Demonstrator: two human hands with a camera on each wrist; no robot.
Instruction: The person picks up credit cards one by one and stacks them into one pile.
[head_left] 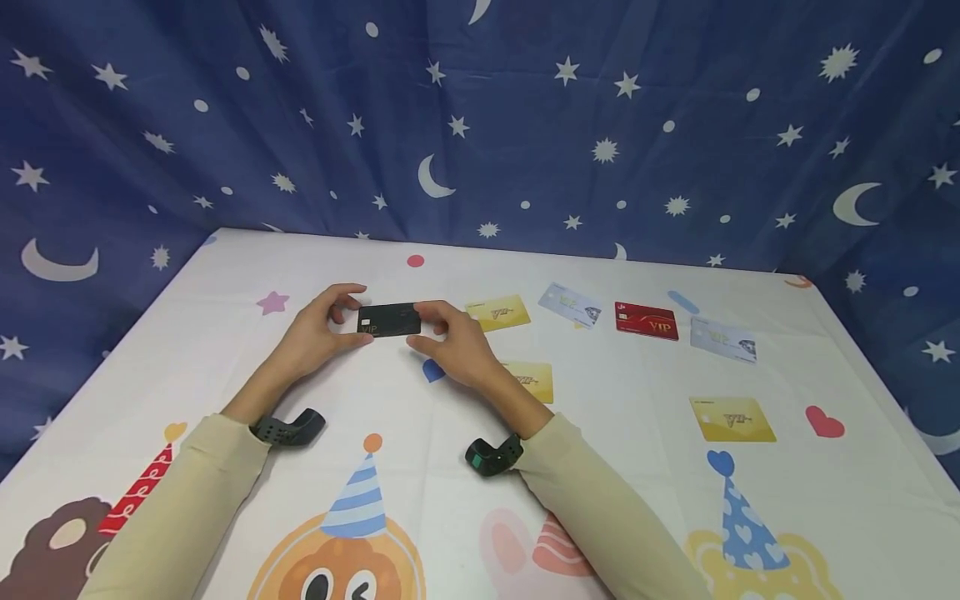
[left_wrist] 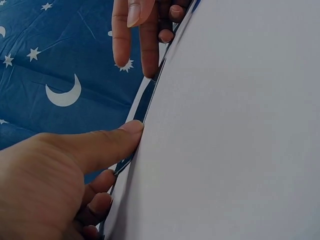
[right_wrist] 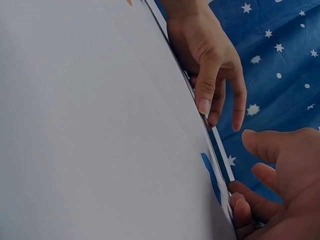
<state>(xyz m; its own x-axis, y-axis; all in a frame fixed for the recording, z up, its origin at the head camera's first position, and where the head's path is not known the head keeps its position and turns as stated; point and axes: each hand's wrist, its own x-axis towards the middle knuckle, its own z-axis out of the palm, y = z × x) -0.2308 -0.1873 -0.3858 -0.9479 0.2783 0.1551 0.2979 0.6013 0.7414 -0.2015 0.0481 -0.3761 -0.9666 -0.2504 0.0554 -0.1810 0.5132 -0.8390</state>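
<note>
A black card (head_left: 389, 320) with gold VIP lettering spans the space between both hands, low over the white tablecloth. At its left end my left hand (head_left: 318, 327) grips it, the thumb along the near corner. In the left wrist view, that thumb (left_wrist: 131, 131) presses on the card's edge. My right hand (head_left: 459, 337) is at the other end, a fingertip at the card's right corner. Seen from the right wrist, its thumb (right_wrist: 257, 142) stands apart from the card. Just beyond the right hand lies a gold card (head_left: 497, 313); a second gold card (head_left: 534, 380) is partly hidden by the wrist.
Toward the right lie a silver card (head_left: 570, 305), a red VIP card (head_left: 647, 321), another silver card (head_left: 723, 339) and a gold card (head_left: 733, 419). The printed tablecloth (head_left: 615, 467) ends at a blue starry curtain (head_left: 510, 125) behind.
</note>
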